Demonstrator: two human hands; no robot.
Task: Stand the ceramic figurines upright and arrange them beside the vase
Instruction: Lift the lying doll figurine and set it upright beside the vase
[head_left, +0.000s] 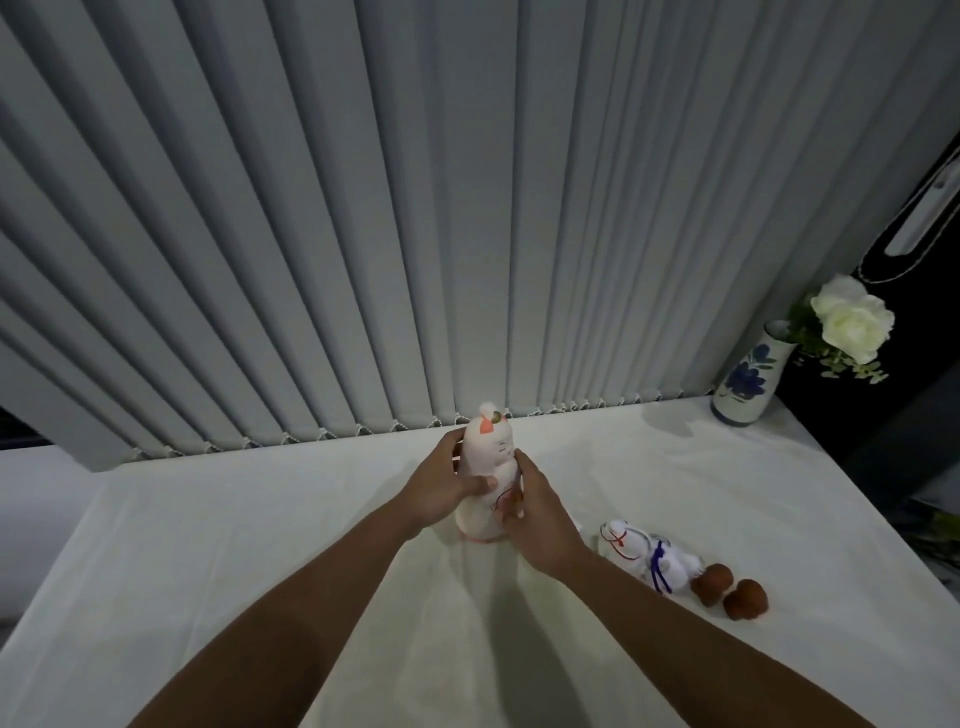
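Both hands' grip on upright cat figurine (488, 467), vase (748, 379) well apart

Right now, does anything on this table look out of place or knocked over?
Yes. The figurine with blue cord lies on its side to the right of the hands, far from the vase. The cat figurine stands upright, held by the left hand and the right hand.

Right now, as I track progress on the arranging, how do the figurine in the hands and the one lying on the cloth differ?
The cat figurine stands upright on its base; the blue-ribboned figurine lies on its side. The left hand and right hand grip the cat figurine; nothing touches the blue-ribboned figurine. The cat figurine has orange-pink accents, the other blue ribbon and brown feet. Both are mostly white and far from the vase.
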